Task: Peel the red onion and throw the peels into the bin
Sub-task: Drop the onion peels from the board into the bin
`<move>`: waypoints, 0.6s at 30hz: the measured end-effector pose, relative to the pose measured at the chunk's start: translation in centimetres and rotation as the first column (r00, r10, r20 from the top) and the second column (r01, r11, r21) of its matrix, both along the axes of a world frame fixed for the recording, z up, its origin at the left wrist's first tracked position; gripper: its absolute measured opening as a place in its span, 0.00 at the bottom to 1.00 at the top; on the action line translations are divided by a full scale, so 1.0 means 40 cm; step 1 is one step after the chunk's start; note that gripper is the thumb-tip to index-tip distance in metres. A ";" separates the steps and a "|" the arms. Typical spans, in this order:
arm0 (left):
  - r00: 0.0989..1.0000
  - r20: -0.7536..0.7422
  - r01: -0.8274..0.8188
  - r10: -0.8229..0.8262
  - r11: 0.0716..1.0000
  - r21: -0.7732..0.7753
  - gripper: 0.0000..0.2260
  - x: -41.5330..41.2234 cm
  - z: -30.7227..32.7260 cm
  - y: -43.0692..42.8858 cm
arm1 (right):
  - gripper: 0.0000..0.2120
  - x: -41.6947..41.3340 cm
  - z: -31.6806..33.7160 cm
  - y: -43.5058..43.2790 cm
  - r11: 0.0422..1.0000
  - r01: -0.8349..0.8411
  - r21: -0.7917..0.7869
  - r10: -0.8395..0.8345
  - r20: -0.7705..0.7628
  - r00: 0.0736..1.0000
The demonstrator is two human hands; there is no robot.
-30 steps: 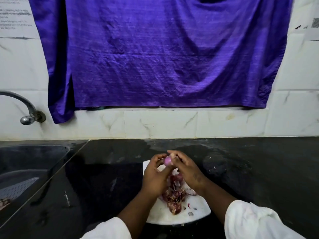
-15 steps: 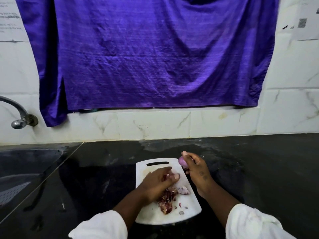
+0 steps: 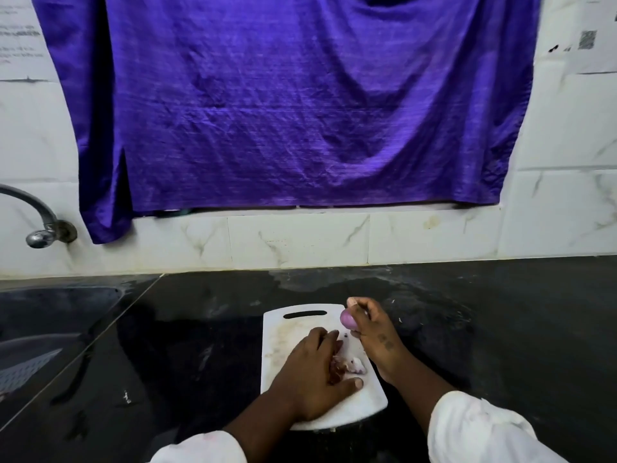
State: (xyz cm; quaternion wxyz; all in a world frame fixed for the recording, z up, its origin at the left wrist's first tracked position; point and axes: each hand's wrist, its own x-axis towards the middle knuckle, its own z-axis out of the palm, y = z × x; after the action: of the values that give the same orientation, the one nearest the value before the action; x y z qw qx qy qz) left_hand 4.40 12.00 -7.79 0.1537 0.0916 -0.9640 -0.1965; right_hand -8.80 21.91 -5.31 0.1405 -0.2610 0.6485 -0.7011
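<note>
Your right hand [image 3: 375, 339] pinches the small red onion [image 3: 347, 320] in its fingertips, just over the far right corner of the white cutting board [image 3: 290, 332]. Your left hand [image 3: 309, 372] lies palm down on the board, with fingers and thumb curled around the heap of onion peels [image 3: 350, 365]. The board sits on the black counter [image 3: 200, 329], the sink [image 3: 50, 315] at the left has a grey grid piece [image 3: 23, 370] in it, the writing on the wall paper [image 3: 20, 38] is too blurry to read, and a square code [image 3: 587, 40] shows beside the purple cloth [image 3: 293, 111].
</note>
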 end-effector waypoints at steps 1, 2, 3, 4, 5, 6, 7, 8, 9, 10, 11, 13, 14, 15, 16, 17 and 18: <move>1.000 -0.021 -0.008 0.008 1.000 0.015 0.36 -0.007 -0.002 0.002 | 0.06 -0.005 0.002 -0.007 1.000 0.010 0.002 -0.010 -0.005 1.000; 0.999 -0.047 -0.013 0.014 0.999 0.030 0.32 -0.014 -0.005 0.005 | 0.06 -0.008 0.003 -0.013 1.000 0.013 0.002 -0.013 -0.006 1.000; 0.997 -0.075 -0.015 0.018 0.999 0.041 0.30 -0.021 -0.007 0.008 | 0.07 -0.012 0.000 -0.018 1.000 0.015 0.011 -0.015 -0.004 1.000; 0.996 -0.090 -0.014 0.018 0.999 0.052 0.30 -0.030 -0.012 0.010 | 0.09 -0.013 -0.003 -0.021 1.000 0.011 0.017 -0.011 0.010 1.000; 0.995 -0.096 -0.008 0.014 0.998 0.063 0.32 -0.039 -0.017 0.011 | 0.10 -0.012 -0.008 -0.023 1.000 0.007 0.021 -0.007 0.038 0.999; 0.995 -0.100 -0.001 0.009 0.997 0.076 0.36 -0.046 -0.020 0.011 | 0.12 -0.008 -0.009 -0.024 1.000 0.003 0.015 -0.004 0.065 0.998; 0.995 -0.098 -0.001 0.010 0.996 0.094 0.42 -0.053 -0.026 0.011 | 0.13 -0.004 -0.011 -0.022 1.000 -0.002 0.009 0.001 0.084 0.996; 0.996 -0.087 -0.007 0.016 0.995 0.102 0.47 -0.059 -0.029 0.011 | 0.15 -0.001 -0.014 -0.018 1.000 -0.004 0.005 0.004 0.096 0.995; 0.997 -0.072 -0.015 0.022 0.996 0.093 0.49 -0.066 -0.033 0.009 | 0.16 0.001 -0.016 -0.014 1.000 -0.003 0.001 0.003 0.108 0.994; 0.998 -0.067 -0.016 0.021 0.998 0.068 0.47 -0.071 -0.035 0.006 | 0.16 0.001 -0.020 -0.011 1.000 -0.008 -0.008 0.009 0.139 0.990; 0.997 -0.076 -0.016 0.019 0.999 0.044 0.43 -0.073 -0.036 0.005 | 0.17 0.001 -0.024 -0.005 1.000 -0.015 -0.021 0.019 0.194 0.981; 0.994 -0.107 -0.019 0.023 0.999 0.039 0.33 -0.070 -0.032 0.009 | 0.19 0.008 -0.030 0.001 0.998 -0.034 -0.043 0.045 0.291 0.956; 0.992 -0.120 -0.018 0.022 0.999 0.042 0.31 -0.067 -0.027 0.013 | 0.19 0.011 -0.033 0.001 0.999 -0.036 -0.038 0.046 0.313 0.949; 0.991 -0.129 -0.016 0.020 0.999 0.037 0.29 -0.065 -0.024 0.015 | 0.20 0.012 -0.036 -0.001 0.999 -0.033 -0.037 0.043 0.324 0.945; 0.990 -0.138 -0.015 0.018 0.999 0.028 0.28 -0.064 -0.021 0.017 | 0.20 0.015 -0.036 -0.004 0.999 -0.025 -0.046 0.039 0.328 0.944; 0.990 -0.138 -0.020 0.023 0.999 0.025 0.27 -0.066 -0.022 0.018 | 0.19 0.017 -0.033 -0.006 0.998 -0.016 -0.067 0.038 0.339 0.940; 0.990 -0.139 -0.025 0.028 0.999 0.022 0.25 -0.067 -0.020 0.022 | 0.19 0.019 -0.029 -0.008 0.996 -0.008 -0.083 0.036 0.334 0.942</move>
State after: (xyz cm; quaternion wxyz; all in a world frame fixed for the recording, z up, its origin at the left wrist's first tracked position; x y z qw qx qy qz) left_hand 1.74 12.88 -8.60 0.2220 0.0921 -0.9476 -0.2103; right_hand -8.03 21.59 -6.47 0.2459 -0.1506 0.5834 -0.7593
